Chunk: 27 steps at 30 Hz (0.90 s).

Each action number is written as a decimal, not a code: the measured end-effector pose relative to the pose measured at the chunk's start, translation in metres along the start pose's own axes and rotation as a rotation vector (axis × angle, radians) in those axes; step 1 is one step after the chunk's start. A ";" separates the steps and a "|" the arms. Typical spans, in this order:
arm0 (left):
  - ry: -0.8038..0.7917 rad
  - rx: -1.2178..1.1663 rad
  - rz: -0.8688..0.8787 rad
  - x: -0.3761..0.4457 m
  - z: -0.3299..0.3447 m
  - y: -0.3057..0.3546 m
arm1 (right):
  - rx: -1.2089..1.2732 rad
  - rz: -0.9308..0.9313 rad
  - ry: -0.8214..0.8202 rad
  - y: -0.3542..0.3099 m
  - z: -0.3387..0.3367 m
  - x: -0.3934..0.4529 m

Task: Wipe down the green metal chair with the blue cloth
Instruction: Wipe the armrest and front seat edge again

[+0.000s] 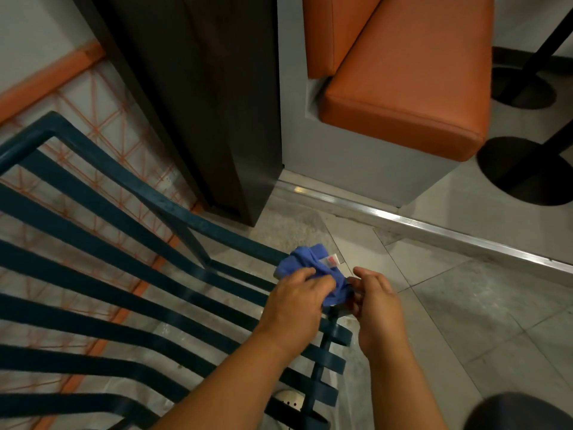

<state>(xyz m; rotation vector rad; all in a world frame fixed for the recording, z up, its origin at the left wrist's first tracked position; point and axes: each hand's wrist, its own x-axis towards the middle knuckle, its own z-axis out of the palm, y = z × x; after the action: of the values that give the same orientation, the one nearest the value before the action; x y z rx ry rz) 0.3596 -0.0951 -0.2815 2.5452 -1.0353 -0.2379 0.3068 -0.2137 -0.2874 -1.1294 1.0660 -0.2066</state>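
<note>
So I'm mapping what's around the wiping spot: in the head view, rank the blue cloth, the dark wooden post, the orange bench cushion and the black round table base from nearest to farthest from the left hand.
1. blue cloth: gripped by the left hand.
2. dark wooden post: ahead, above the hand.
3. orange bench cushion: ahead, to the right.
4. black round table base: far right.

The dark green slatted metal chair (102, 274) fills the lower left of the view, with a bunched blue cloth (313, 271) bearing a small label lying against its corner.
</note>
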 end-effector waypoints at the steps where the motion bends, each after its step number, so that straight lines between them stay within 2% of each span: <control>1: -0.057 0.029 -0.023 -0.001 0.005 -0.002 | -0.009 -0.022 0.021 0.001 -0.002 -0.001; 3: -0.149 0.044 -0.078 -0.002 0.012 -0.006 | -0.120 -0.151 0.067 0.005 -0.003 -0.004; 5: -0.236 -0.011 -0.106 -0.003 0.013 -0.006 | -0.284 -0.357 0.053 0.007 0.003 -0.008; 7: -0.288 -0.187 -0.140 -0.005 0.009 -0.008 | -0.362 -0.508 -0.039 0.013 0.016 -0.011; 8: -0.262 -0.313 -0.159 -0.006 0.005 -0.009 | -0.385 -0.567 -0.082 0.018 0.023 -0.010; 10: -0.060 -0.456 -0.195 -0.008 -0.005 -0.015 | -0.482 -0.640 -0.139 0.031 0.037 -0.006; 13: 0.321 -0.377 -0.413 -0.004 -0.017 -0.036 | -0.936 -0.673 -0.106 0.049 0.058 0.003; 15: 0.406 -0.297 -0.500 -0.003 -0.025 -0.049 | -1.192 -0.721 -0.067 0.057 0.074 0.012; 20: 0.343 -0.252 -0.543 0.002 -0.032 -0.063 | -1.358 -0.827 -0.100 0.049 0.118 0.033; 23: 0.272 -0.301 -0.567 0.010 -0.032 -0.062 | -1.390 -0.880 -0.105 0.052 0.115 0.033; 27: -0.015 -0.204 -0.550 0.014 -0.022 -0.063 | -1.369 -0.879 -0.009 0.066 0.067 0.029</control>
<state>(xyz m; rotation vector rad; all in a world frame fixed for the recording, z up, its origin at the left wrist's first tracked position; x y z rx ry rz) 0.4163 -0.0574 -0.2872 2.5819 -0.2725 -0.4813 0.3503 -0.1589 -0.3569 -2.8054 0.5315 -0.1344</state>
